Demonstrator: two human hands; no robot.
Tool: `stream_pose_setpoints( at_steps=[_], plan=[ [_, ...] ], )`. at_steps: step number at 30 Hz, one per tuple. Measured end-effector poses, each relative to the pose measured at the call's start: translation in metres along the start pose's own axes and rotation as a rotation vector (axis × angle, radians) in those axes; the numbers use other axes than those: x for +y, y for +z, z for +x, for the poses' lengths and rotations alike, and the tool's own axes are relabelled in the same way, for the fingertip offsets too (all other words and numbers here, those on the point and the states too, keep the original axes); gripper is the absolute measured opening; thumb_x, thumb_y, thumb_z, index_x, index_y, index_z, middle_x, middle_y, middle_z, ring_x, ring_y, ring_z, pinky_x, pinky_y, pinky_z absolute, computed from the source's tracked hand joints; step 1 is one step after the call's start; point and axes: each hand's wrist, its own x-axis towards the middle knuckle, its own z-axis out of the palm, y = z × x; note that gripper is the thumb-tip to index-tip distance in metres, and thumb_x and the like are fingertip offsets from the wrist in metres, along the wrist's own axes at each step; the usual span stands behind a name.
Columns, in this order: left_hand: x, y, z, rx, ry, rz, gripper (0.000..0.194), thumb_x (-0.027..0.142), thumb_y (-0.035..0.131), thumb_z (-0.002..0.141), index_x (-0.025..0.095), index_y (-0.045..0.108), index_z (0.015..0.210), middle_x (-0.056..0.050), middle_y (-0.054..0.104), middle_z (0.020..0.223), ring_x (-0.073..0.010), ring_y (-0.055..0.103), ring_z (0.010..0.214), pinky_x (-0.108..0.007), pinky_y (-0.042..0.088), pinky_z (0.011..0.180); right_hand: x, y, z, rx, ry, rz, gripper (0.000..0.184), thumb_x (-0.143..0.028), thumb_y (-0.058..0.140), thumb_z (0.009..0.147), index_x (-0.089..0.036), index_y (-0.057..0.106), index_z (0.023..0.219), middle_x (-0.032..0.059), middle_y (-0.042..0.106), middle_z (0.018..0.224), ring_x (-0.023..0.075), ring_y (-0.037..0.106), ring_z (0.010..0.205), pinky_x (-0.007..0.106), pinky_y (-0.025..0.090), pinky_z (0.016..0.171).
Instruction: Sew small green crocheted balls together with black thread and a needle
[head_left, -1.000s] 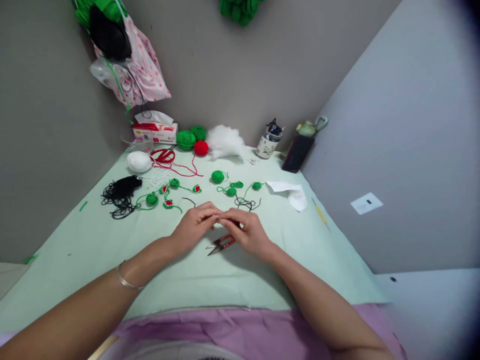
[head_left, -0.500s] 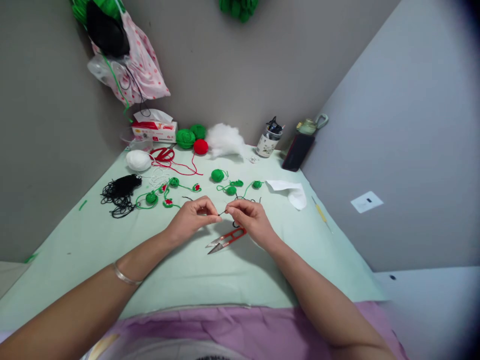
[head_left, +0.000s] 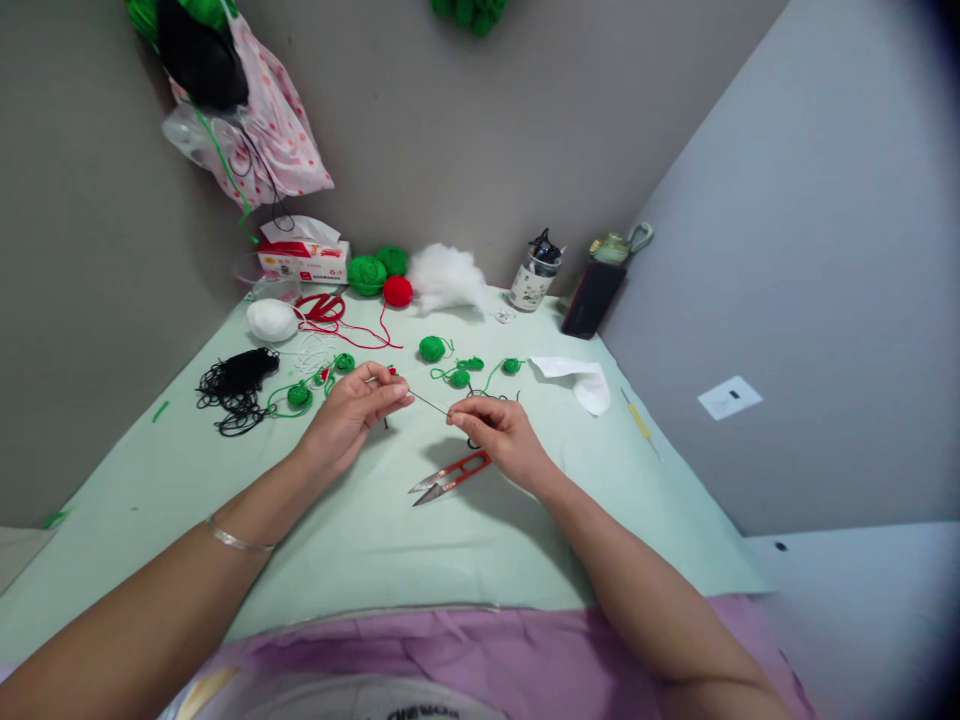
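Note:
A black thread point(head_left: 429, 401) stretches between my two hands above the middle of the table. My left hand point(head_left: 358, 408) pinches one end between thumb and fingertips; a short black tail hangs below it. My right hand point(head_left: 499, 432) pinches the other end, and whether a needle is in those fingers I cannot tell. Below the hands lie thread snips point(head_left: 450, 477) with red handles, partly under my right hand. Small crocheted green pieces, including a green ball point(head_left: 299, 396), lie past my left hand. Beyond my right hand are a green yarn ball point(head_left: 432, 349) and green bits point(head_left: 460, 378).
At left are a black yarn tangle point(head_left: 238, 385) and white yarn ball point(head_left: 271, 320). Along the back stand a tissue box point(head_left: 304, 262), red yarn ball point(head_left: 398, 291), white stuffing point(head_left: 448, 278), pen jar point(head_left: 534, 282) and phone point(head_left: 593, 300). A yellow-handled hook point(head_left: 640, 420) lies right.
My hands have drawn apart, the left moving left and slightly away, and the black thread now shows stretched between them. More of the snips is uncovered. The view has shifted slightly.

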Motion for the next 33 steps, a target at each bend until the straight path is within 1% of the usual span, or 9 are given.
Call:
stream_pose_setpoints(
  at_steps=[5,8,11,14,17,23,27,31,33],
  plan=[
    [0.005,-0.006,0.003,0.037,0.078,0.07,0.028,0.025,0.084,0.071,0.018,0.062,0.086,0.003,0.065,0.081,-0.0112,0.066,0.078,-0.027,0.053,0.086,-0.003,-0.024,0.003,0.073,-0.101,-0.06,0.02,-0.037,0.065,0.089,-0.019,0.074,0.085,0.0018,0.066,0.075,0.0138,0.055,0.066,0.027,0.042,0.063],
    [0.016,-0.02,0.012,0.137,0.149,-0.001,0.026,0.023,0.083,0.072,0.019,0.065,0.09,0.003,0.066,0.08,-0.0124,0.068,0.081,-0.026,0.054,0.087,-0.017,-0.062,0.001,0.369,-0.293,-0.105,0.015,-0.032,0.066,0.09,-0.022,0.077,0.089,0.0053,0.073,0.096,0.0195,0.064,0.096,0.033,0.046,0.088],
    [0.032,-0.047,0.024,0.311,0.269,-0.113,0.018,0.015,0.078,0.076,0.018,0.065,0.087,0.002,0.069,0.08,-0.012,0.067,0.081,-0.026,0.056,0.089,-0.034,-0.108,-0.009,0.644,-0.444,0.129,0.009,-0.03,0.071,0.087,-0.025,0.077,0.088,0.0031,0.069,0.082,0.019,0.065,0.086,0.036,0.047,0.089],
    [0.048,-0.075,0.031,0.466,0.374,-0.188,0.013,0.005,0.064,0.085,0.018,0.062,0.084,0.006,0.069,0.074,-0.0082,0.066,0.081,-0.025,0.054,0.095,-0.045,-0.149,-0.025,0.732,-0.461,0.401,0.005,-0.032,0.074,0.085,-0.028,0.073,0.088,-0.0046,0.046,0.059,0.0122,0.046,0.055,0.033,0.047,0.069],
    [0.056,-0.096,0.033,0.525,0.406,-0.203,0.019,0.002,0.059,0.089,0.019,0.059,0.081,0.01,0.069,0.072,-0.0071,0.066,0.088,-0.023,0.052,0.095,-0.046,-0.174,-0.038,0.826,-0.484,0.451,0.011,-0.031,0.08,0.078,-0.028,0.069,0.082,-0.0089,0.026,0.051,0.0092,0.013,0.044,0.03,0.022,0.048],
    [0.065,-0.104,0.03,0.416,0.416,-0.095,0.017,0.019,0.079,0.079,0.025,0.062,0.082,0.008,0.069,0.074,-0.014,0.065,0.095,-0.027,0.053,0.089,-0.037,-0.186,-0.046,0.865,-0.473,0.378,0.006,-0.033,0.074,0.082,-0.03,0.069,0.081,-0.0067,0.023,0.052,0.0116,0.006,0.047,0.034,0.005,0.055],
    [0.077,-0.1,0.019,0.202,0.343,-0.195,0.034,0.02,0.089,0.065,0.028,0.066,0.089,0.006,0.064,0.073,-0.0115,0.058,0.069,-0.024,0.053,0.065,-0.036,-0.19,-0.045,0.809,-0.477,0.343,0.01,-0.032,0.074,0.08,-0.025,0.07,0.087,-0.0092,0.024,0.046,0.0089,0.007,0.04,0.033,0.005,0.048],
    [0.072,-0.093,0.008,-0.123,0.223,-0.14,0.034,0.025,0.091,0.062,0.022,0.065,0.085,0.008,0.055,0.064,-0.002,0.037,0.041,-0.018,0.04,0.045,-0.036,-0.163,-0.03,0.575,-0.302,0.231,0.017,-0.033,0.073,0.081,-0.021,0.063,0.087,-0.0116,0.032,0.045,0.0052,0.017,0.035,0.026,0.01,0.04],
    [0.064,-0.083,0.006,-0.298,0.11,0.058,0.027,0.026,0.088,0.066,0.02,0.065,0.08,0.005,0.058,0.062,-0.0055,0.048,0.044,-0.02,0.044,0.048,-0.032,-0.135,-0.015,0.436,-0.184,0.118,0.02,-0.035,0.071,0.083,-0.021,0.058,0.087,-0.011,0.04,0.044,0.0061,0.028,0.035,0.022,0.017,0.039]
  ],
)
